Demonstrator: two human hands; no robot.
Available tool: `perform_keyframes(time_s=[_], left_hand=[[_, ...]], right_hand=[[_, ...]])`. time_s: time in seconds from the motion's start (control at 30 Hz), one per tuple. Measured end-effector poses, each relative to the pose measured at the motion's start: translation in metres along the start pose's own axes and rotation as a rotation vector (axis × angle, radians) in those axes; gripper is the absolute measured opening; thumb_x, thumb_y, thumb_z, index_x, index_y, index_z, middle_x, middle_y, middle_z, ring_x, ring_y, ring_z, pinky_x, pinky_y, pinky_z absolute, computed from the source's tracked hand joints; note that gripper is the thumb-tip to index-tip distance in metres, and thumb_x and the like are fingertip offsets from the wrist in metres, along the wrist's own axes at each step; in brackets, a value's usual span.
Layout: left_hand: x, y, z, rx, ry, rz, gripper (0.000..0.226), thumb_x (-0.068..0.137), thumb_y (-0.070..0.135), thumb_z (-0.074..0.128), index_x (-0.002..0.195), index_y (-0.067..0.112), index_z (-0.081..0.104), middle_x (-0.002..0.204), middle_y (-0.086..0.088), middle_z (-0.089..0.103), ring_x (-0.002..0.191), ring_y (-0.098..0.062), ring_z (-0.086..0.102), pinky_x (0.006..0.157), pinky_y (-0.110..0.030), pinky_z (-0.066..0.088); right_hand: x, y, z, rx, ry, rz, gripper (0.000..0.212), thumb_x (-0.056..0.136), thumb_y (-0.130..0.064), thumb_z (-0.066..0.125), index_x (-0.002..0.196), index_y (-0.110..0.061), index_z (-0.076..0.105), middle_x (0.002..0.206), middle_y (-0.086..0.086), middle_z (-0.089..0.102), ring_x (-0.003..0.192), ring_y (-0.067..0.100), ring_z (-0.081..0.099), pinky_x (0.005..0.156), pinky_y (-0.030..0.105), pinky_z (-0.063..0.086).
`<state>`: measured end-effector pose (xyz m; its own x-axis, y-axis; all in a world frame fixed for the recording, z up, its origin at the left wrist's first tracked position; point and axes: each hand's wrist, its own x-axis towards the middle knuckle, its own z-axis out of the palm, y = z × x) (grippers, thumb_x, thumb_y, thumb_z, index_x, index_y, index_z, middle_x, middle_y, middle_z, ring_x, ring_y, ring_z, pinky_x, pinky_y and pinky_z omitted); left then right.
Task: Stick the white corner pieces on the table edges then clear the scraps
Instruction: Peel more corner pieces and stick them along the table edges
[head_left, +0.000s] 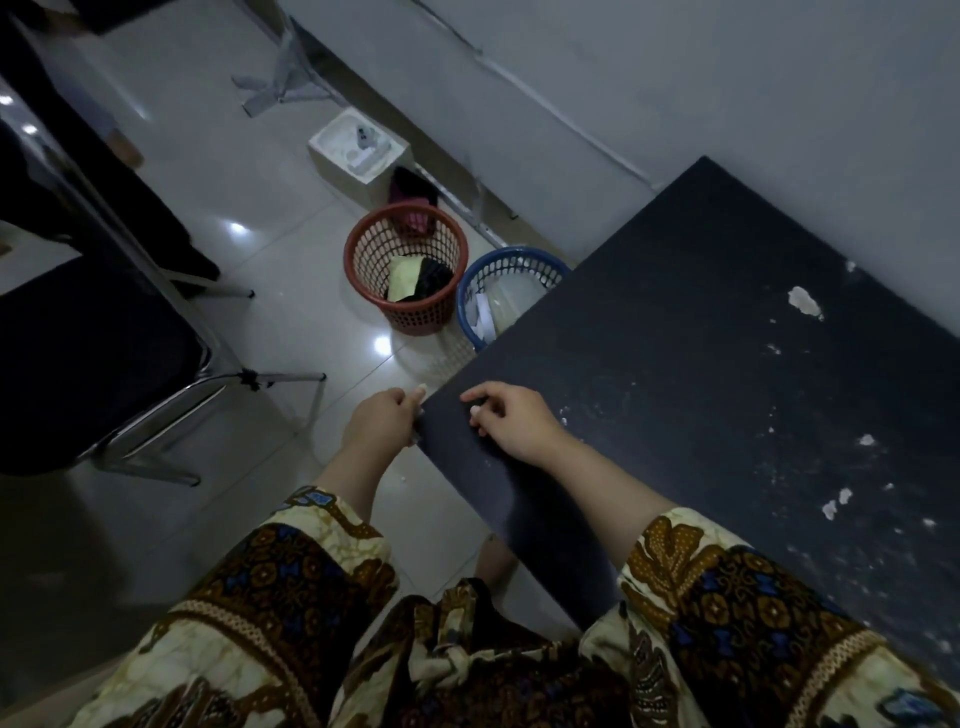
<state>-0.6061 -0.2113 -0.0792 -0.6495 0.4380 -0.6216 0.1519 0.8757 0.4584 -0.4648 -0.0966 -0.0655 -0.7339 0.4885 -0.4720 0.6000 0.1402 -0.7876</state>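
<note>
A black table (701, 364) fills the right of the head view, its near left corner at about the middle of the frame. My left hand (382, 421) is curled against the outside of that corner, fingertips touching the edge; I cannot tell whether it holds a corner piece. My right hand (511, 421) rests on the tabletop just inside the corner, fingers bent and pressing down, with a small pale bit at its fingertips. White scraps (805, 301) and small flecks are scattered over the right part of the tabletop.
On the tiled floor beyond the corner stand a red mesh bin (358, 254) and a blue mesh bin (514, 257) with paper inside. A white box (358, 148) sits by the wall. A dark chair (93, 364) with metal legs stands at the left.
</note>
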Motion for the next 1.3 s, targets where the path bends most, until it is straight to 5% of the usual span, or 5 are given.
perform_keyframes(time_s=[0.27,0.6,0.83,1.1,1.3], left_hand=[[-0.03,0.097,0.06,0.27,0.468,0.452,0.046,0.093,0.049,0.045,0.109,0.007,0.056,0.108,-0.017,0.061,0.101,-0.035,0.056,0.087,-0.045,0.043],[-0.119,0.219,0.217,0.256,0.176,0.889,0.039,0.096,0.046,0.044,0.101,0.01,0.058,0.096,-0.011,0.063,0.094,-0.03,0.059,0.087,-0.041,0.041],[-0.169,0.25,0.3,0.33,0.004,1.001,0.036,0.096,0.043,0.044,0.1,0.011,0.059,0.099,-0.009,0.064,0.096,-0.027,0.058,0.089,-0.039,0.041],[-0.224,0.265,0.371,0.38,-0.109,1.048,0.032,0.096,0.041,0.046,0.095,0.011,0.059,0.098,-0.009,0.063,0.096,-0.027,0.057,0.088,-0.039,0.041],[-0.246,0.265,0.4,0.409,-0.209,1.05,0.028,0.096,0.039,0.046,0.095,0.014,0.057,0.1,-0.006,0.062,0.097,-0.023,0.056,0.091,-0.038,0.042]], right_hand=[[-0.061,0.063,-0.078,0.098,0.343,0.099,0.02,0.091,-0.012,0.058,0.104,-0.023,0.069,0.079,0.0,0.071,0.073,0.004,0.064,0.084,0.026,0.053],[-0.188,0.162,-0.176,0.141,0.654,0.339,0.02,0.092,-0.016,0.057,0.107,-0.02,0.069,0.087,0.006,0.072,0.085,0.02,0.067,0.088,0.038,0.054],[-0.255,0.224,-0.214,0.095,0.78,0.493,0.02,0.091,-0.018,0.058,0.107,-0.018,0.07,0.096,0.004,0.073,0.094,0.018,0.065,0.077,0.019,0.042],[-0.325,0.293,-0.239,-0.003,1.037,0.586,0.025,0.085,-0.014,0.06,0.108,-0.018,0.068,0.111,0.009,0.063,0.098,0.024,0.062,0.083,0.026,0.046],[-0.348,0.326,-0.241,-0.205,0.875,0.632,0.049,0.088,-0.023,0.063,0.135,-0.019,0.054,0.138,0.003,0.047,0.13,0.028,0.039,0.101,0.04,0.044]])
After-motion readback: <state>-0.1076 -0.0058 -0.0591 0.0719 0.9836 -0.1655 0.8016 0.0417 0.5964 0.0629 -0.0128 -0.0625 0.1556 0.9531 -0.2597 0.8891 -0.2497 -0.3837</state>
